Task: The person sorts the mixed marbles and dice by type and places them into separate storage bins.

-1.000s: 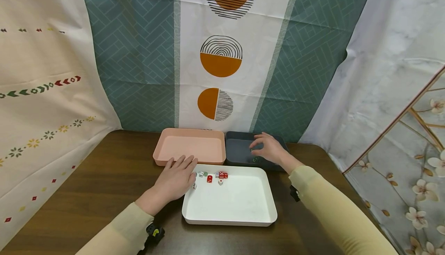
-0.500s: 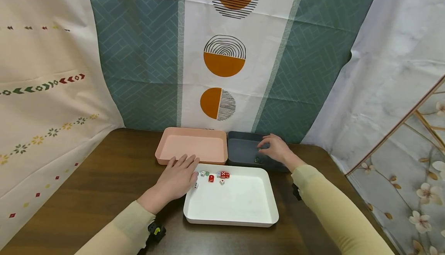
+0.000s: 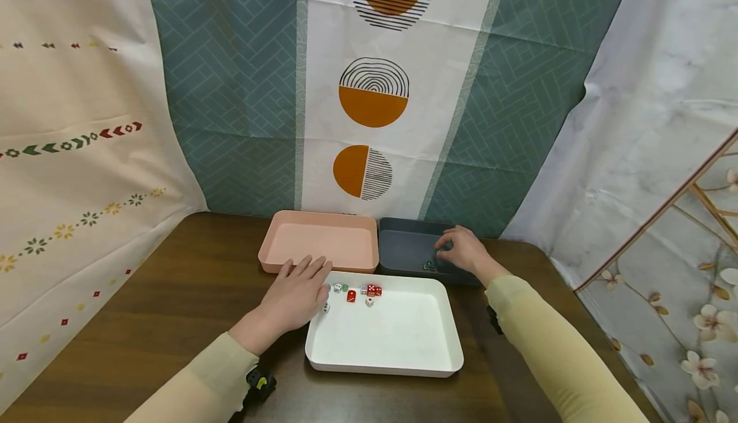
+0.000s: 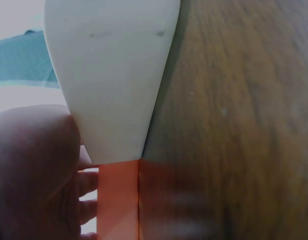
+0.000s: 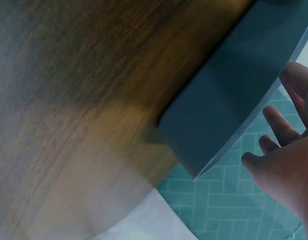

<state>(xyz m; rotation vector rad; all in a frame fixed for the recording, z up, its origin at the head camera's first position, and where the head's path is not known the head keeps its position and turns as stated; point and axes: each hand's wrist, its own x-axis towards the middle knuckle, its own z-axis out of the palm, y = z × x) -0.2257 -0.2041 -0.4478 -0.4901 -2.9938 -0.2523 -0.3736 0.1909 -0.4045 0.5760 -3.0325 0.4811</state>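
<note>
Resting over the far left corner of a white tray, the left hand is laid flat, its fingers straight and slightly spread toward a pink tray. The right hand is held over the right part of a dark blue tray; its fingers are bent and kept narrow, and a small green piece seems to be pinched at the tips, too tiny to be made out clearly. Other green dice are seen on the dark tray's floor, near its front wall, just beside that hand. The pink and dark trays are set side by side along the far edge of the brown desk, pink on the left. The white tray is placed just in front of them. Along its far side, toward the left corner, are scattered red dice, white dice and a green die. Behind the far edge, a teal and white cloth is hung.
</note>
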